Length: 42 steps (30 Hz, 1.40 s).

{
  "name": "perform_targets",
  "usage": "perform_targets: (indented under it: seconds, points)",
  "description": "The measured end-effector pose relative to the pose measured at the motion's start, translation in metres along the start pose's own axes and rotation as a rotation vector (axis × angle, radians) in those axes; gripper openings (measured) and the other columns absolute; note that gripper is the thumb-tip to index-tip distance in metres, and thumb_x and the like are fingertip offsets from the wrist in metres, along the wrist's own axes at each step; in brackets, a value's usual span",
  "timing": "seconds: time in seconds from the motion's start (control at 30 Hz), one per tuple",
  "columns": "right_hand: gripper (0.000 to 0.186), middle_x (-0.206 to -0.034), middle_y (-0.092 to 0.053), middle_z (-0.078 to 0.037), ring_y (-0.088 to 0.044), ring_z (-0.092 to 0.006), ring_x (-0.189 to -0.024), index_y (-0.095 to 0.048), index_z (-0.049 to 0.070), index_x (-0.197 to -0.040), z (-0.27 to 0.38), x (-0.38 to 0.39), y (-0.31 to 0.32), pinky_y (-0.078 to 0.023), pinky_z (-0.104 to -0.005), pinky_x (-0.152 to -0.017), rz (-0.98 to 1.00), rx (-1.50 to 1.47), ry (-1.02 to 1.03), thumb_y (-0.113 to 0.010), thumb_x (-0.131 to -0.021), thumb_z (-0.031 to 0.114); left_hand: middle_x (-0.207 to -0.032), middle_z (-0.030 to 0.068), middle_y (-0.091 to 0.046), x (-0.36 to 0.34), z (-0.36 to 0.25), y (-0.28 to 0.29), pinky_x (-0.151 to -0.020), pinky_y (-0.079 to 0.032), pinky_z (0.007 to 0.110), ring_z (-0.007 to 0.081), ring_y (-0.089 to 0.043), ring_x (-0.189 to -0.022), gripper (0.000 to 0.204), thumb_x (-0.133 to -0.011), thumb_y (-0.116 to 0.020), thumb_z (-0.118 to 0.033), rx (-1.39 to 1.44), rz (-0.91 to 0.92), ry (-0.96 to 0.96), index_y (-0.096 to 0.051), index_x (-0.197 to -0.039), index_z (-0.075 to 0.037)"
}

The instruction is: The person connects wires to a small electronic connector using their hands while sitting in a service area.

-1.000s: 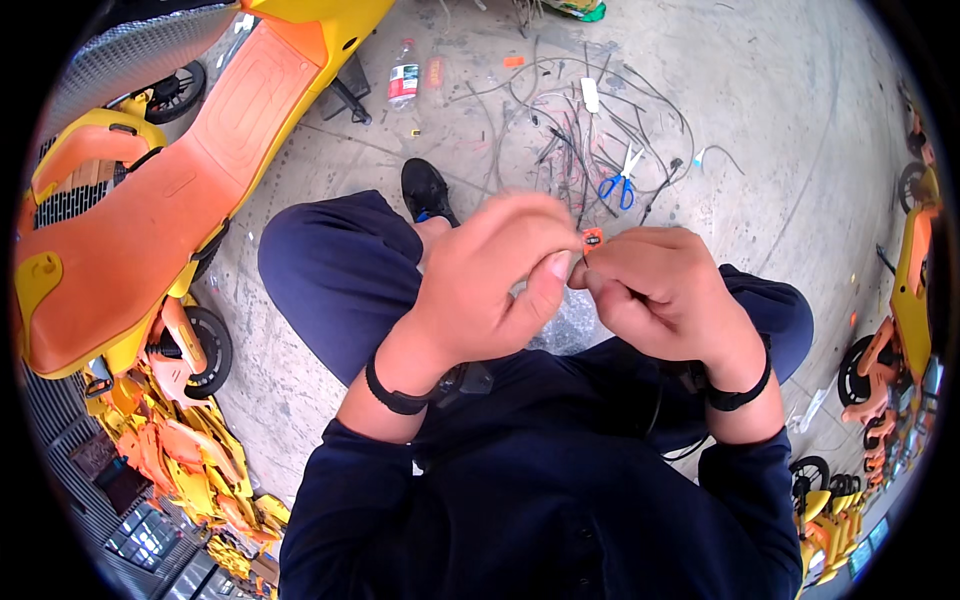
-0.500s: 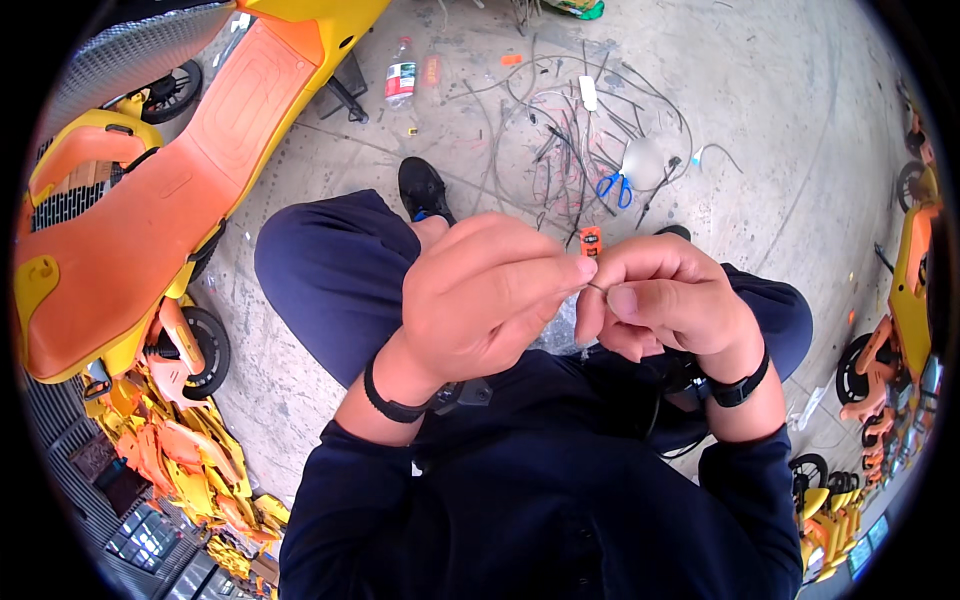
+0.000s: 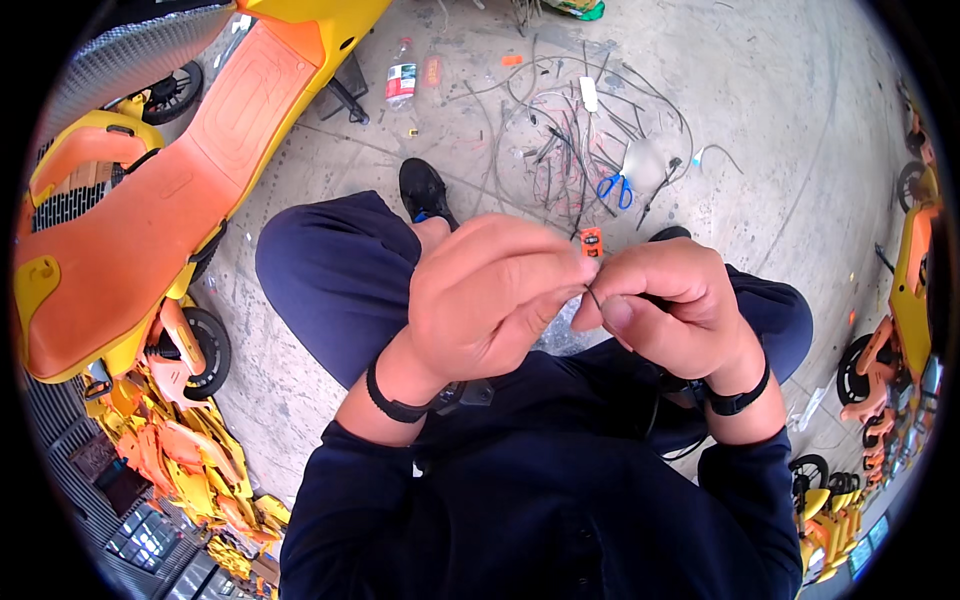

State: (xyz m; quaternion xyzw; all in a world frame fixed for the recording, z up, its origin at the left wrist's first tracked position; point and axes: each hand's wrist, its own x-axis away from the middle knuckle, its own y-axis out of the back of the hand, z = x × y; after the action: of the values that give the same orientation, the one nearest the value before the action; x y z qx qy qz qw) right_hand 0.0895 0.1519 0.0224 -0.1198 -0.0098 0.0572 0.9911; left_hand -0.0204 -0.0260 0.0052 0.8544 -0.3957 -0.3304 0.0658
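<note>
My left hand [image 3: 497, 295] and my right hand [image 3: 660, 300] meet above my crossed legs, both pinching a thin dark wire [image 3: 592, 293] that shows between their fingertips. Just beyond the fingertips sits a small orange object with black parts [image 3: 591, 241]; whether I touch it I cannot tell. Crinkled clear plastic [image 3: 560, 335] shows beneath my hands. Farther forward on the floor lies a tangle of dark wires [image 3: 550, 140], with blue-handled scissors [image 3: 615, 188] at its right side, their blades hidden by a blur.
A yellow-and-orange vehicle body [image 3: 170, 210] spans the upper left, above a pile of similar panels [image 3: 200, 450]. Rows of wheeled yellow vehicles [image 3: 895, 300] line the right. A plastic bottle [image 3: 400, 75], a white piece [image 3: 588, 94] and a black shoe [image 3: 422, 188] are on the floor ahead.
Over the last second my left hand has moved down and its fingertips now reach farther right. My right hand's fingers briefly loosened and curled again, its thumb now lower.
</note>
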Motion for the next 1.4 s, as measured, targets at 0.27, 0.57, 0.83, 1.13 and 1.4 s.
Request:
perform_targets:
  seconds: [0.27,0.57,0.83,1.13,1.4]
  points:
    - [0.012,-0.075,-0.065,-0.009,-0.062,-0.0243,-0.062,-0.064,0.002,-0.087,-0.006,-0.003,-0.002,-0.049,-0.0298,-0.055,-0.249,0.614,0.316,-0.062,-0.077,-0.003,-0.102,0.0141,-0.068,0.001,-0.006,-0.004,-0.072,-0.054,0.031,0.0239,-0.066,-0.083,0.029,-0.081,-0.076,-0.011,-0.218,0.010,-0.051,-0.066,-0.106,-0.002]
    - [0.014,-0.068,-0.057,-0.010,-0.057,-0.0273,-0.056,-0.060,0.000,-0.087,-0.017,-0.004,-0.002,-0.046,-0.0348,-0.049,-0.305,0.878,0.408,-0.064,-0.074,-0.003,-0.089,0.0103,-0.071,-0.001,0.002,-0.017,-0.063,-0.053,0.031,0.0237,-0.067,-0.070,0.022,-0.072,-0.074,0.000,-0.428,-0.077,-0.131,-0.068,-0.093,-0.002]
    - [0.012,-0.066,-0.053,-0.010,-0.055,-0.0288,-0.055,-0.057,0.001,-0.081,-0.019,-0.004,-0.003,-0.044,-0.0361,-0.048,-0.282,0.892,0.403,-0.065,-0.071,-0.002,-0.084,0.0087,-0.069,0.000,0.002,-0.018,-0.060,-0.052,0.030,0.0234,-0.065,-0.068,0.021,-0.069,-0.073,0.001,-0.429,-0.082,-0.131,-0.068,-0.089,-0.003]
    - [0.013,-0.067,-0.054,-0.010,-0.056,-0.0287,-0.055,-0.059,0.002,-0.083,-0.011,-0.003,-0.003,-0.045,-0.0360,-0.049,-0.223,0.811,0.354,-0.064,-0.072,-0.003,-0.082,0.0052,-0.067,0.000,0.005,-0.008,-0.055,-0.046,0.028,0.0198,-0.064,-0.065,0.022,-0.066,-0.075,-0.001,-0.254,-0.031,-0.037,-0.069,-0.087,-0.006]
    - [0.015,-0.067,-0.055,-0.010,-0.056,-0.0291,-0.056,-0.060,0.002,-0.085,-0.012,-0.004,0.000,-0.045,-0.0357,-0.050,-0.208,0.791,0.358,-0.064,-0.072,-0.003,-0.081,0.0049,-0.067,-0.001,0.009,-0.012,-0.055,-0.045,0.026,0.0196,-0.063,-0.065,0.019,-0.069,-0.074,-0.003,-0.213,-0.053,-0.053,-0.068,-0.087,-0.007]
